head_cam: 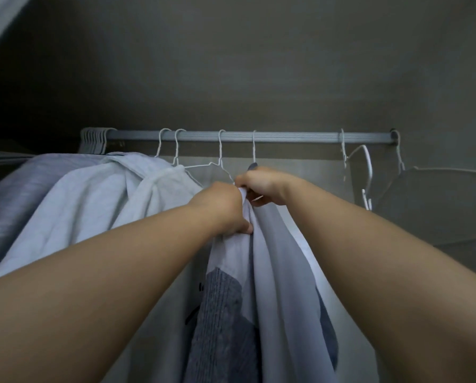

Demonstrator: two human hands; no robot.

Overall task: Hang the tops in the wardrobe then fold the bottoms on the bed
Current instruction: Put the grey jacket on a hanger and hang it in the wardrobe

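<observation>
The left hand [222, 210] grips a bunched fold of a pale grey top [270, 272], fingers curled into the cloth. Just beside it, the right hand [259, 186] pinches the same top near its upper edge, below the hook of a white wire hanger [254, 146] on the wardrobe rail [286, 136]. The top hangs down between both forearms. To the left, white tops [98, 194] hang on the rail; to the right, empty hangers [365, 175].

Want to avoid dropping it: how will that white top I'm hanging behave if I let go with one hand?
Probably floppy: the white top droops in long folds below both hands. It looks thin and light. The left hand bunches it easily, so it may slide off the hanger.
</observation>
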